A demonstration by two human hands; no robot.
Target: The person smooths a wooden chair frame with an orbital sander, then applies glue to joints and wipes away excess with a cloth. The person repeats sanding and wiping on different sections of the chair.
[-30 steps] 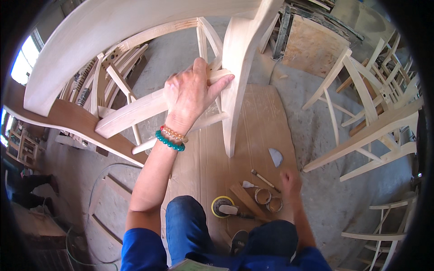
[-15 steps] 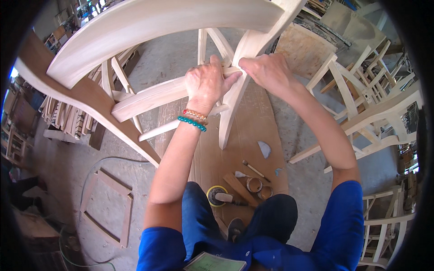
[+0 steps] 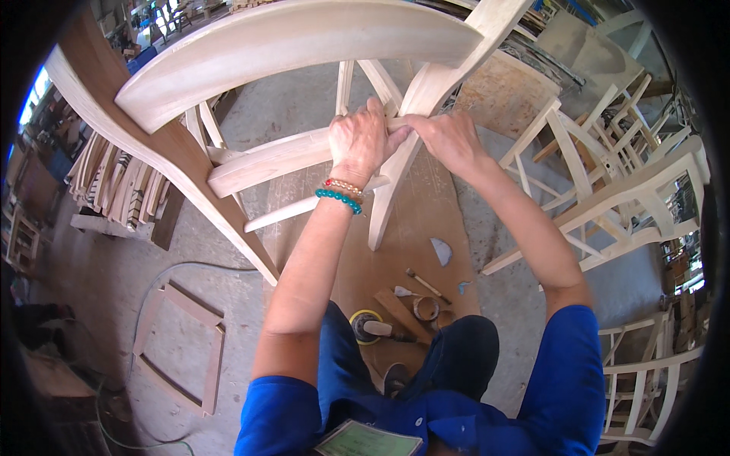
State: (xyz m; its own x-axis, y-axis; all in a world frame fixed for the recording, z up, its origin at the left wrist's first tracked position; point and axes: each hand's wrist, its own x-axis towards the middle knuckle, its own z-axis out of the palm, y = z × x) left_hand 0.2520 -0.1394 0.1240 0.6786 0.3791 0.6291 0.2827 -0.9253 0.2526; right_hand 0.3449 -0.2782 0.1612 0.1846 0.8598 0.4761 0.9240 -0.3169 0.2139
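An unfinished pale wooden chair frame (image 3: pixel 304 34) stands before me, its curved back rail at the top. My left hand (image 3: pixel 359 138), with beaded bracelets on its wrist, is wrapped over the lower cross rail (image 3: pixel 270 161) close to where it meets the right leg (image 3: pixel 391 186). On the other side of that joint my right hand (image 3: pixel 449 139) is closed, its thumb and finger pressed against the leg. Whatever those fingers may hold is hidden. The thumbs are close to each other across the joint.
Cardboard (image 3: pixel 342 258) covers the floor below, with a round power sander (image 3: pixel 367 327), a brush (image 3: pixel 426 283), a small round container (image 3: pixel 426 308) and a wood strip (image 3: pixel 401 315). Other chair frames (image 3: pixel 593 175) stand right. Left are stacked wood pieces (image 3: pixel 122 182), a wooden frame (image 3: pixel 179 346) and a hose (image 3: pixel 182 266).
The chair has shifted slightly right in the view, its left side most. My left hand has moved a little right with the rail, and my right hand sits slightly lower at the joint.
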